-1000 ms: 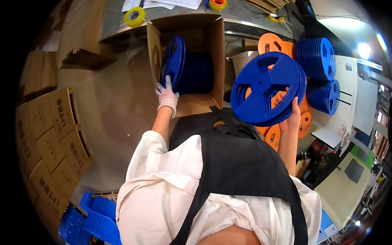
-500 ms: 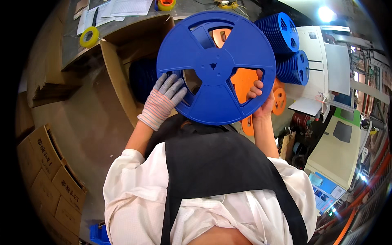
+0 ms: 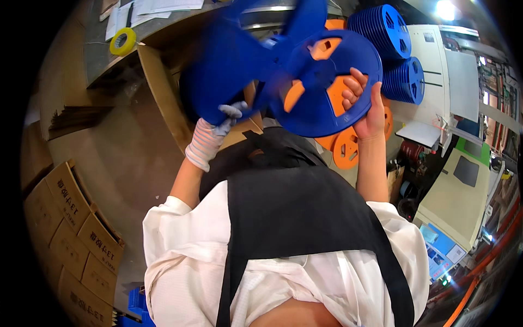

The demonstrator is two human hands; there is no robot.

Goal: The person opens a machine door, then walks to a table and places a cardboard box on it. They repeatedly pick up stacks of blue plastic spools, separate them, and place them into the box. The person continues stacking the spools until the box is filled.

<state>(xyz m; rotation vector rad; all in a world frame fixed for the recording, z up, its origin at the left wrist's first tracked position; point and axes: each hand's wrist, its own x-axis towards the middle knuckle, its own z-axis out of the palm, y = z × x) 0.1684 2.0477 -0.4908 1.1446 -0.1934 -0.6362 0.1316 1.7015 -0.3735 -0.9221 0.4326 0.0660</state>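
Observation:
My left hand (image 3: 211,135), in a striped knit glove, grips the lower rim of a blue plastic reel disc (image 3: 220,65). That disc is tilted, smeared by motion and lies over the mouth of a cardboard box (image 3: 158,90). Bare, my right hand (image 3: 366,106) holds a second blue reel disc (image 3: 313,121), with the fingers through a cutout and the thumb at the rim. The left disc overlaps part of the right one. Orange discs (image 3: 346,146) show below and through the cutouts. Most of the box's inside is hidden.
Two stacks of blue discs (image 3: 417,82) stand at the right beside a white panel. A yellow tape roll (image 3: 123,41) and papers (image 3: 169,4) lie on the grey table (image 3: 97,52). Stacked cartons (image 3: 68,212) are at left, a beige machine (image 3: 452,191) at right.
What looked like one blue reel is now two discs apart. My left hand has swung one toward the upper left; my right hand has moved right with the other.

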